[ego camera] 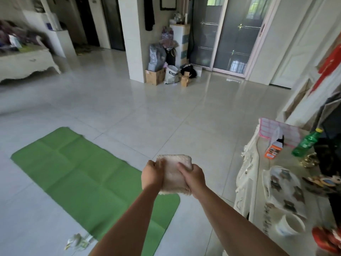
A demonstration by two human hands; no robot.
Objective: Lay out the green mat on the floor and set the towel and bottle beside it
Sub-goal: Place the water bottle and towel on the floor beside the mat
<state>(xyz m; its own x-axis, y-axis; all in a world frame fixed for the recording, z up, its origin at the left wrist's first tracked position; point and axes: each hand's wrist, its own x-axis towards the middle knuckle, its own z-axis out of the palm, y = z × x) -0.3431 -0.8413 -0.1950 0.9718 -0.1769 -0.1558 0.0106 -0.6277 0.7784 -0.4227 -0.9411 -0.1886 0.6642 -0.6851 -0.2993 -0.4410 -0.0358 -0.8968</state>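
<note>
Head view: the mat (88, 174) lies flat on the floor at 8 o'clock. Left hand (152, 175) and right hand (192, 177) both grip the folded towel (175, 172) in mid-air, seemingly over the mat's right edge. The bottle (305, 143) waits on the cabinet (247, 183) at 3 o'clock. Towel step in hand; next, lower it beside the mat.

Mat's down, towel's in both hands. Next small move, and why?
Probably lower the towel onto the tile just right of the green mat: the mat lies flat, left hand and right hand both grip the towel above its near end, and the bottle sits on the cabinet.
</note>
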